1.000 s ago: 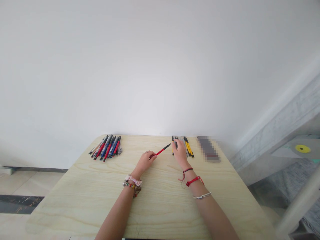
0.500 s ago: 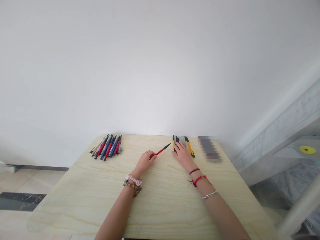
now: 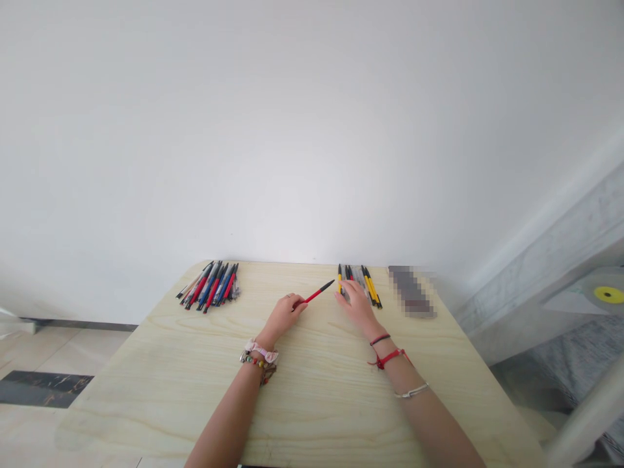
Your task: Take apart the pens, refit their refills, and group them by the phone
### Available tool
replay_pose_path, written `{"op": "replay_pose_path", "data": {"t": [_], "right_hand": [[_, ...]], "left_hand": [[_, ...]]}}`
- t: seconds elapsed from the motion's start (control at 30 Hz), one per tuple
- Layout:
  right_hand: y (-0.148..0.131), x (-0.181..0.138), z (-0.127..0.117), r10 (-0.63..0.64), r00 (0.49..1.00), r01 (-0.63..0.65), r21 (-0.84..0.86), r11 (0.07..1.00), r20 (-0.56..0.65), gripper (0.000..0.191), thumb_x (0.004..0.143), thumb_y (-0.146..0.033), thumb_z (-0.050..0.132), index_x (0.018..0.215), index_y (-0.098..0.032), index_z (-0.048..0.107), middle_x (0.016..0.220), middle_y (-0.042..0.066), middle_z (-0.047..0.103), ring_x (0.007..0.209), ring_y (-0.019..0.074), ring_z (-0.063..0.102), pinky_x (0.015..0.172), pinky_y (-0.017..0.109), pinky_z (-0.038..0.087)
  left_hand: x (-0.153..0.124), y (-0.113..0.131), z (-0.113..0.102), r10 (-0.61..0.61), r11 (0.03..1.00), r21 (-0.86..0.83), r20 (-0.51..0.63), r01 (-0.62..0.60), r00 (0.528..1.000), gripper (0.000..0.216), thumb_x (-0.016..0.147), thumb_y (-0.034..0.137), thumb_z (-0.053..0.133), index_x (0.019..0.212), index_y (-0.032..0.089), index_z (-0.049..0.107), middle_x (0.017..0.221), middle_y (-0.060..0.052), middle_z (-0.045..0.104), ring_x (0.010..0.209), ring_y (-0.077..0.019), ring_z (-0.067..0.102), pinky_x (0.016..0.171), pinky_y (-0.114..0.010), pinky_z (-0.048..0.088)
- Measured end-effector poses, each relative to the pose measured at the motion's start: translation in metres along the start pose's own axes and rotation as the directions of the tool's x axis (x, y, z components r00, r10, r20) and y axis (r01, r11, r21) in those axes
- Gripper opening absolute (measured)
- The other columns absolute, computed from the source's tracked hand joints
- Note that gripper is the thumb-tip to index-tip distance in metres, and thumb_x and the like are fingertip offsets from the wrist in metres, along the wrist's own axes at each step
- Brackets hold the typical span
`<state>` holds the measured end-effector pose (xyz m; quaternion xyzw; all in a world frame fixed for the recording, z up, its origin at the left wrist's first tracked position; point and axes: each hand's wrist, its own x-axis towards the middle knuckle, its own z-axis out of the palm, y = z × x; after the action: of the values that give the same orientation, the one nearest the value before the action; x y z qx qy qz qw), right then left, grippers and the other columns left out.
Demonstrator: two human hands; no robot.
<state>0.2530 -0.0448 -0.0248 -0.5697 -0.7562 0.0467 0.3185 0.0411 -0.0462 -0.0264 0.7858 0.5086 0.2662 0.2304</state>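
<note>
Far left: a glossy black stone strip [image 3: 46, 389] was seen set in pale floor tiles [image 3: 82, 348], beyond the left edge of the pale wood-grain tabletop [image 3: 312, 403]. At the far left corner, a heap of slim click pens in red, blue, white and black [image 3: 209, 289] was laid overlapped, most with dark tips pointed at the far edge.

Left wrist was ringed by a pale pink fabric band [image 3: 266, 351] and a multicoloured beaded bracelet [image 3: 254, 360]. Left hand [image 3: 281, 314] was placed mid-tabletop, closed in a pinch on the rear part of a slim red pen with a black tip [image 3: 314, 296]. Pen was held slanted, tip aimed at the far edge and to the right; whether it was rested on the tabletop could not be told.

Right of that tip, near the far edge: a yellow pen with a black tip [image 3: 340, 275], then dark-tipped pens [image 3: 349, 272], partly hidden by the right hand [image 3: 358, 305]. Right hand was held loosely open, fingers bent, thumb apart; contact with the pens could not be told. Just right of it, two yellow-and-black pens [image 3: 372, 289] were lined up side by side.

Right wrist was ringed by red and dark cords [image 3: 380, 339] and a silver bangle [image 3: 413, 391]. At the far right corner, a dark rectangular object [image 3: 412, 292] was pixelated.
</note>
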Motion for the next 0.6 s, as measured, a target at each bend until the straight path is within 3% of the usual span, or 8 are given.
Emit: {"op": "replay_pose_path", "data": {"t": [0.13, 0.27, 0.4, 0.6], "right_hand": [[-0.018, -0.003, 0.003, 0.222, 0.972, -0.19, 0.292, 0.937, -0.081, 0.035, 0.076, -0.046, 0.04, 0.078, -0.015, 0.056, 0.071, 0.006, 0.06, 0.067, 0.017, 0.055, 0.063, 0.028, 0.044], [-0.027, -0.006, -0.003, 0.347, 0.938, -0.31, 0.467, 0.828, 0.007, 0.044, 0.074, -0.054, 0.036, 0.052, -0.018, 0.047, 0.041, -0.002, 0.046, 0.042, 0.0117, 0.046, 0.045, 0.023, 0.037], [-0.028, -0.01, -0.006, 0.355, 0.93, -0.344, 0.547, 0.763, 0.089, 0.048, 0.073, -0.057, 0.035, 0.044, -0.019, 0.04, 0.033, -0.005, 0.035, 0.033, 0.0086, 0.036, 0.04, 0.022, 0.031], [-0.028, -0.015, -0.004, 0.405, 0.911, -0.366, 0.594, 0.717, 0.073, 0.05, 0.076, -0.055, 0.03, 0.04, -0.021, 0.03, 0.032, -0.005, 0.028, 0.032, 0.0085, 0.03, 0.038, 0.023, 0.026]], "left_hand": [[0.0, 0.0, -0.002, 0.019, 0.999, -0.027, 0.008, -0.018, 1.0, 0.021, 0.078, 0.027, 0.041, 0.076, 0.015, 0.058, 0.071, -0.004, 0.057, 0.067, -0.0136, 0.05, 0.06, -0.024, 0.038], [0.0, 0.003, -0.003, 0.08, 0.996, -0.045, 0.039, -0.078, 0.996, 0.021, 0.078, 0.026, 0.04, 0.078, 0.015, 0.057, 0.072, -0.004, 0.056, 0.07, -0.0135, 0.05, 0.063, -0.023, 0.038], [-0.003, 0.012, -0.003, 0.126, 0.992, -0.037, 0.085, -0.123, 0.988, 0.023, 0.079, 0.029, 0.039, 0.081, 0.016, 0.057, 0.076, -0.004, 0.058, 0.072, -0.0139, 0.051, 0.066, -0.023, 0.038], [-0.005, 0.022, -0.004, 0.16, 0.987, -0.04, 0.161, -0.156, 0.974, 0.025, 0.08, 0.029, 0.036, 0.083, 0.016, 0.058, 0.073, -0.003, 0.059, 0.07, -0.0138, 0.052, 0.066, -0.023, 0.037]]}}
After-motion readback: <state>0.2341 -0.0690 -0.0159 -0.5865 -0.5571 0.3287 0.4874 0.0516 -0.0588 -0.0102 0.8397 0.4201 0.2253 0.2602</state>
